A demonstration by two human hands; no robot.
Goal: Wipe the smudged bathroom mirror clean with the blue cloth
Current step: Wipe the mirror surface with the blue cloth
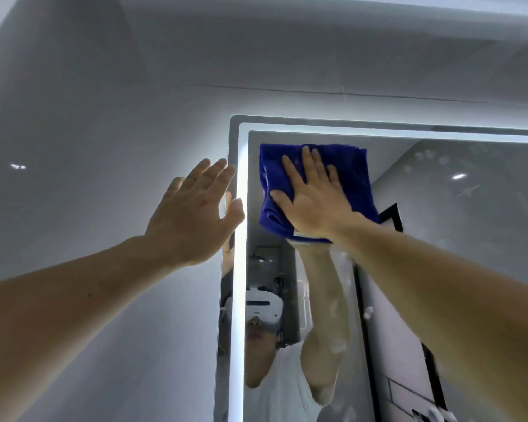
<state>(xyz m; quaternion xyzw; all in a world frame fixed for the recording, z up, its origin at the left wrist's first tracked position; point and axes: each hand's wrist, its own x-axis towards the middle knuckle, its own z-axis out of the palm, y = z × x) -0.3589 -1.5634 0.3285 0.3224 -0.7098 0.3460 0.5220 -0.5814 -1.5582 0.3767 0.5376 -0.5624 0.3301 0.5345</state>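
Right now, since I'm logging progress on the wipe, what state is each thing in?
Mirror: smudged, pale spots on the right and lower glass.
Edge light: on.
Blue cloth: folded, pressed flat on the glass near the top left corner.
Right grip: open, palm flat on the cloth.
Left grip: open, holds nothing, at the mirror's left edge.

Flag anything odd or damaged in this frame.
Nothing broken. Whitish smudge spots dot the mirror upper right, with more lower down, away from the blue cloth under the right hand. A thin dark line crosses the wall above; seam or crack, can't tell.
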